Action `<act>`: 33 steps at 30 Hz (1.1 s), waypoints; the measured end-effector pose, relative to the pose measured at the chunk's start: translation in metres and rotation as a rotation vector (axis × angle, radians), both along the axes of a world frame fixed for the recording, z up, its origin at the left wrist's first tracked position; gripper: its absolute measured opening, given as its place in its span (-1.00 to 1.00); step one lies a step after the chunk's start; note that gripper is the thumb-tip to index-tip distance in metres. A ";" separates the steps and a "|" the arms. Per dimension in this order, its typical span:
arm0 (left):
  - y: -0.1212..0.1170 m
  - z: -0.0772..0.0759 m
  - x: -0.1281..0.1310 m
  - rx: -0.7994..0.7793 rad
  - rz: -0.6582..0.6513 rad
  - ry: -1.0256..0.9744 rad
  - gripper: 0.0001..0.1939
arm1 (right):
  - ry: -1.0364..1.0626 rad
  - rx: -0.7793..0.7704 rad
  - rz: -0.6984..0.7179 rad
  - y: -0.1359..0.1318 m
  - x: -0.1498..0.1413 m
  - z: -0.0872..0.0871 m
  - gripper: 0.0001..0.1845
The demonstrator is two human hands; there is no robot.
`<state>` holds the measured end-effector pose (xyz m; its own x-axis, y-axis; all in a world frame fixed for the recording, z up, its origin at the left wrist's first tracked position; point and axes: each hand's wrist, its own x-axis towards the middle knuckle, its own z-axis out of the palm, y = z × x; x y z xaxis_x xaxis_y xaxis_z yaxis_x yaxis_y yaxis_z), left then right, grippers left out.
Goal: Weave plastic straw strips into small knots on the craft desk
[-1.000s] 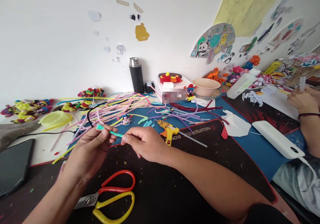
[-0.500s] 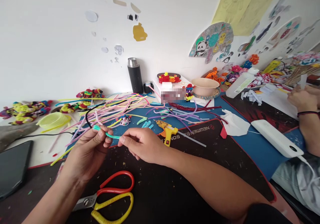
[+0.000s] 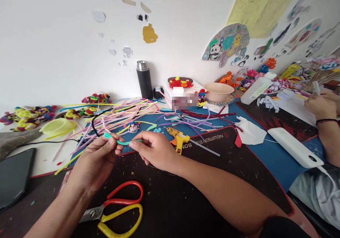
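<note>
A short teal pipe cleaner piece is pinched between both my hands just above the black desk mat. My left hand grips its left end with thumb and fingers closed. My right hand pinches its right end, fingers curled. The piece bends slightly upward between the two grips. Red and yellow scissors lie on the mat below my hands.
A yellow glue gun lies just right of my hands. Behind them spreads a heap of loose pipe cleaners. A black flask, a bowl and a white power bank stand further back. Another person's hand works at right.
My right hand has lifted and shifted a little, bending the teal piece so it arches between the two grips. The left hand barely moved.
</note>
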<state>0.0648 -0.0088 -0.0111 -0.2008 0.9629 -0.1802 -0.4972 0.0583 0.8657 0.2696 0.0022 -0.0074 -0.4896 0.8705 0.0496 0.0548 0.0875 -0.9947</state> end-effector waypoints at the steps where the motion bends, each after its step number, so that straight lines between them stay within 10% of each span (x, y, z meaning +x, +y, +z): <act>1: 0.000 0.001 0.000 -0.004 -0.011 0.004 -0.65 | 0.002 0.002 -0.010 0.000 0.000 0.000 -0.72; 33: -0.012 0.003 0.005 0.021 -0.308 0.431 -0.62 | 0.014 -0.043 -0.014 0.004 0.002 -0.003 -0.54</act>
